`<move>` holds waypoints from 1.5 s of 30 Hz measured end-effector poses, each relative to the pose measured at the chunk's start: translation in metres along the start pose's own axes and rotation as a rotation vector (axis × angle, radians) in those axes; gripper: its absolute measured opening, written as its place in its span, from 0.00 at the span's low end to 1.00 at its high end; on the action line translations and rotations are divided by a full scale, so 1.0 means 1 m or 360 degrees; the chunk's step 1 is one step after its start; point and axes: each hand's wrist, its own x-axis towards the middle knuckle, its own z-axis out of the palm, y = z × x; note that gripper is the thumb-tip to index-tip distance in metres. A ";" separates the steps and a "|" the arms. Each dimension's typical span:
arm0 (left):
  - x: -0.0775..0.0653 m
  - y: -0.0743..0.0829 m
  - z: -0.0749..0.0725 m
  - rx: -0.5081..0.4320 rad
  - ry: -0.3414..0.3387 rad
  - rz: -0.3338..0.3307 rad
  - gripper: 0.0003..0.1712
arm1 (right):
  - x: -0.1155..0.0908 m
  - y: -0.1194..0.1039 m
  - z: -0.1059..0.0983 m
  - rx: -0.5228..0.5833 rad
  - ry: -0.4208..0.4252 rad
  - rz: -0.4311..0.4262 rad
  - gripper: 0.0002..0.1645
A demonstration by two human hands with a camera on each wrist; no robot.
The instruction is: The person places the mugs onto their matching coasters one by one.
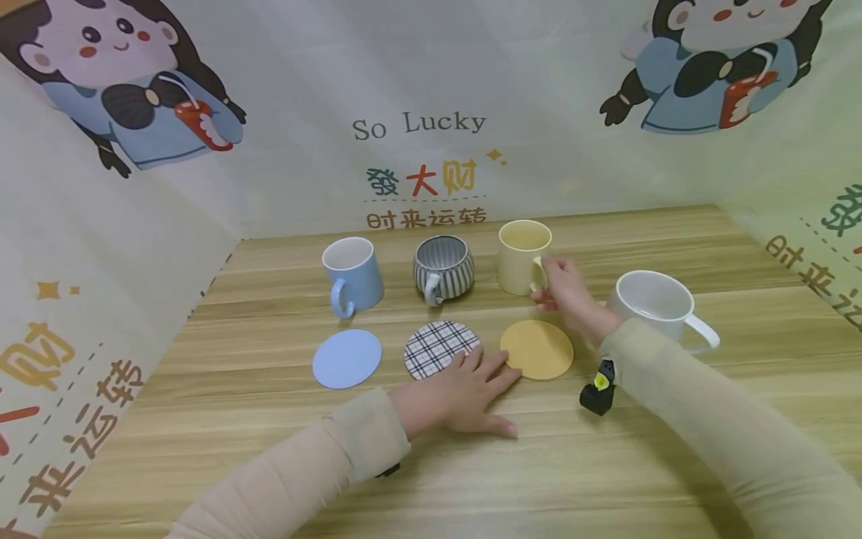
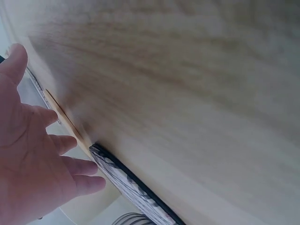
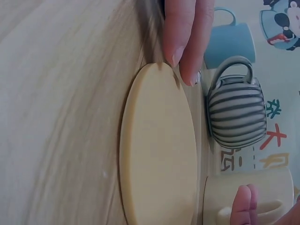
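My right hand (image 1: pixel 571 292) is at the handle of a pale yellow mug (image 1: pixel 521 258), its fingers and thumb about the handle. The mug stands upright on the table, behind a round yellow coaster (image 1: pixel 539 349). My left hand (image 1: pixel 468 389) lies spread with straight fingers. Its fingertips reach the near edge of a checked coaster (image 1: pixel 438 346) and the left edge of the yellow one. In the right wrist view, two left-hand fingertips (image 3: pixel 190 70) meet the yellow coaster's rim. The left wrist view shows the open left palm (image 2: pixel 33 159).
A blue mug (image 1: pixel 357 277) and a grey striped cup (image 1: pixel 444 266) stand left of the yellow mug. A blue coaster (image 1: pixel 346 359) lies before the blue mug. The wide white mug (image 1: pixel 652 303) stands beside my right forearm, partly hidden by the sleeve. Printed cloth (image 1: pixel 303 150) bounds the table.
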 end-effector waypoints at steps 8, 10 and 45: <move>0.001 -0.001 0.002 -0.0007 0.0009 -0.0065 0.47 | 0.007 0.004 0.002 0.0036 -0.0037 0.0104 0.19; 0.001 -0.001 0.002 0.0000 0.0015 -0.0079 0.46 | 0.009 0.005 0.002 0.0056 -0.0066 0.0131 0.17; 0.002 0.000 0.005 -0.0030 0.0056 -0.0105 0.45 | 0.019 0.016 0.010 0.0207 0.0146 0.0083 0.20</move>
